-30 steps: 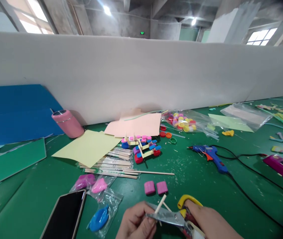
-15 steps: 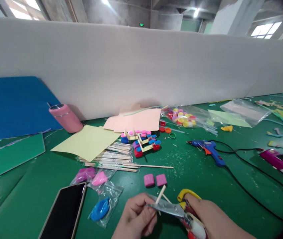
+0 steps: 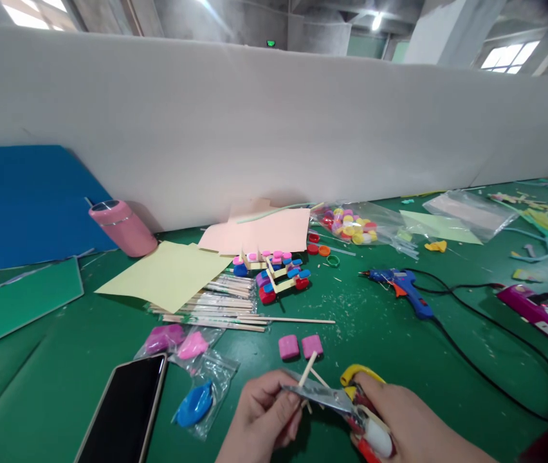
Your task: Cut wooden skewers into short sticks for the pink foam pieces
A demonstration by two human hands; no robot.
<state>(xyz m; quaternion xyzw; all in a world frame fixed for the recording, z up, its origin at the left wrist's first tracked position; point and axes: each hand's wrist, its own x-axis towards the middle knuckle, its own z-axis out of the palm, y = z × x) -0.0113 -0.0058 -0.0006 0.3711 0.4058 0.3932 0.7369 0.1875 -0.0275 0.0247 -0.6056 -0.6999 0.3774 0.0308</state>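
Note:
My left hand (image 3: 265,411) is closed on a thin wooden stick (image 3: 308,368), its upper end poking up past the fingertips. In my right hand (image 3: 406,415) is a pair of scissors (image 3: 327,396) with yellow and red handles. The scissor blades lie across the stick, right by my left fingertips. Just behind the blades, a second thin stick (image 3: 319,377) shows in part. Two pink-purple clay squares (image 3: 288,347) sit side by side on the green table beyond my hands.
A blue glue gun (image 3: 402,286) with a black cord lies to the right. Left are a phone (image 3: 122,411), bagged blue clay (image 3: 195,405) and a pink bottle (image 3: 124,228). Bundled sticks (image 3: 216,308), small clay-and-stick models (image 3: 281,280) and a bag of bottle caps (image 3: 348,225) lie further back.
The view has shifted slightly. My hands, the stick and the scissors keep nearly the same places, with the blades still across the stick and the scissor handles shifted a little.

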